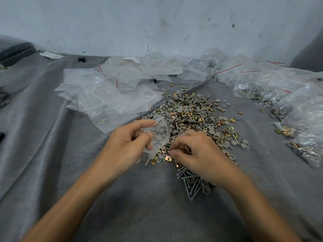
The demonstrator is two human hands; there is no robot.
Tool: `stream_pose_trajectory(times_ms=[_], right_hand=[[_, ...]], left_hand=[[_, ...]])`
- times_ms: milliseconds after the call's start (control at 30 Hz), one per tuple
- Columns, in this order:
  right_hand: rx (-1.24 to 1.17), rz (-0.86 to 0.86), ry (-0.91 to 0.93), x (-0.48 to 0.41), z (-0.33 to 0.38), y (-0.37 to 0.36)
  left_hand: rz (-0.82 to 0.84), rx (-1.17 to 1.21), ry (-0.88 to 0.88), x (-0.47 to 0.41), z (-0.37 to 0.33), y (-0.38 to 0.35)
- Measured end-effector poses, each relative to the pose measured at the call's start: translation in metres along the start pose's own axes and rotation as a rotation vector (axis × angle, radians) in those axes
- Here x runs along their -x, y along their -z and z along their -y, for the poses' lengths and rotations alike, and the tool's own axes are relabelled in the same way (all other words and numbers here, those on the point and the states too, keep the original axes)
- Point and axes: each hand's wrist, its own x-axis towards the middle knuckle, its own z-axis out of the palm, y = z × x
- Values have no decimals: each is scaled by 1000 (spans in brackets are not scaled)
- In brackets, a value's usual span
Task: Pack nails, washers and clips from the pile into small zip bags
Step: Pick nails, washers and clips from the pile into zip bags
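Clear plastic, a small zip bag (160, 135), sits in my left hand (125, 145), raised just over the near edge of the pile (190, 112). My left fingers (139, 123) and thumb pinch its mouth. A few grey washers show through it, so I judge this bag only partly filled.

My right hand (197, 152) is down in the pile just beside the bag, fingers curled and drawn together over the pieces. It is blurred, and I cannot tell whether they pinch anything.

The pile is large: grey washers (179, 110), brass-coloured clips (190, 114) and long nails (190, 182) lie mixed and spread on the grey cloth (52, 137). To my right, along the cloth's edge, lie many filled bags (272, 91) with metal and grey pieces inside. To my left and behind the pile lies a loose heap of empty bags (108, 96), red lines at their tops.

So a good share is packed, I think, but much loose hardware and many bags are left.
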Motion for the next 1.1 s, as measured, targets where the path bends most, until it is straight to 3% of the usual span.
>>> stream_pose_trajectory(times_ms=[133, 300, 533, 733, 800, 900, 1100], right_hand=[[227, 92, -25, 1, 1, -4], [289, 66, -59, 2, -1, 0], [389, 97, -267, 1, -21, 17], [216, -83, -104, 0, -18, 12], [194, -70, -53, -1, -13, 4], [243, -19, 3, -2, -7, -9], [395, -90, 14, -9, 1, -19]], left_hand=[[-6, 16, 5, 1, -2, 0], [-1, 25, 1, 2, -4, 2], [3, 36, 9, 1, -3, 3], [12, 32, 5, 2, -3, 3], [10, 28, 5, 2, -3, 2], [3, 31, 11, 2, -3, 2], [1, 25, 7, 3, -4, 1]])
